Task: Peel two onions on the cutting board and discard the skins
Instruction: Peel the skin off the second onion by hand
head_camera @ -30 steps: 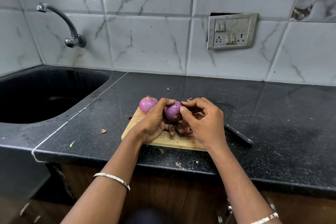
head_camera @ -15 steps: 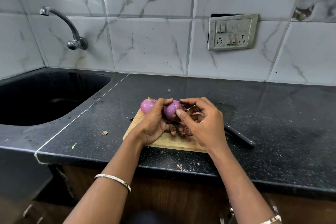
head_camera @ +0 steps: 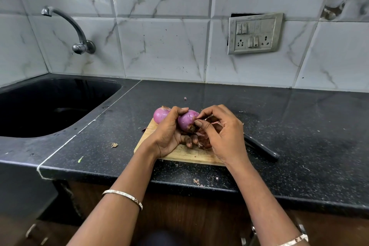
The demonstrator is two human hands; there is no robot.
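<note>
Our left hand (head_camera: pixel 169 136) curls round the glossy purple onion (head_camera: pixel 186 120), holding it just above the pale wooden cutting board (head_camera: pixel 191 155). In the past second we have turned it so that its brown root end faces our right hand (head_camera: pixel 223 136), whose thumb and forefinger now pinch at that end. We judge that only the last scraps remain. The second purple onion (head_camera: pixel 160 115) sits at the board's far left corner, and reddish-brown skins (head_camera: pixel 204 142) lie beneath our hands, not yet discarded.
</note>
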